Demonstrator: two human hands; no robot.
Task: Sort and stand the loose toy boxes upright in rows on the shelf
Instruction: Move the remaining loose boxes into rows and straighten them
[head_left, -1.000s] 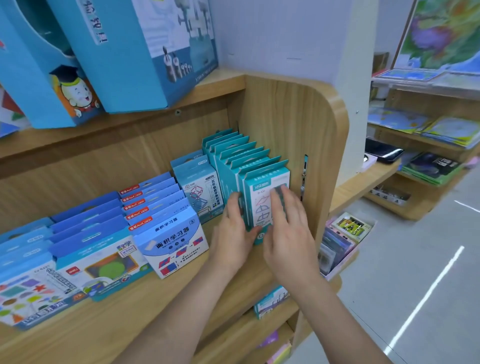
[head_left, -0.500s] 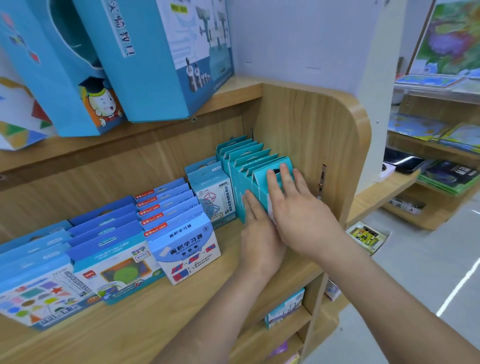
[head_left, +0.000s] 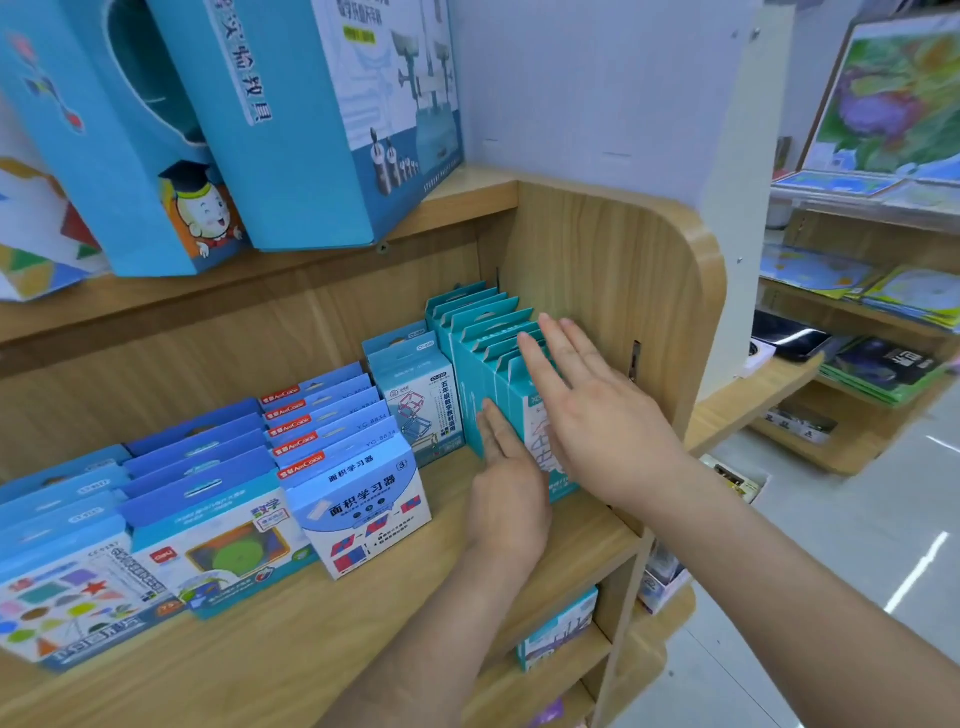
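A row of teal toy boxes (head_left: 485, 332) stands upright at the right end of the wooden shelf (head_left: 363, 623), against the side panel. My left hand (head_left: 506, 488) lies flat, fingers together, along the row's left side near the front box. My right hand (head_left: 592, 410) is flat with fingers straight, in front of the row's front and top; I cannot tell whether it touches the boxes. Neither hand grips a box. Left of the teal row stand two pale blue boxes (head_left: 415, 395), then a row of blue boxes (head_left: 358, 499).
More blue box rows (head_left: 208, 525) fill the shelf's left part. Large blue cartons (head_left: 322, 119) sit on the shelf above. The curved wooden side panel (head_left: 623, 291) closes the right end. Lower shelves hold a few boxes (head_left: 558, 631). An aisle and another rack (head_left: 857, 332) lie to the right.
My right hand has let go of the front teal box and now lies flat and open over the row. My left hand stays against the row's left side.
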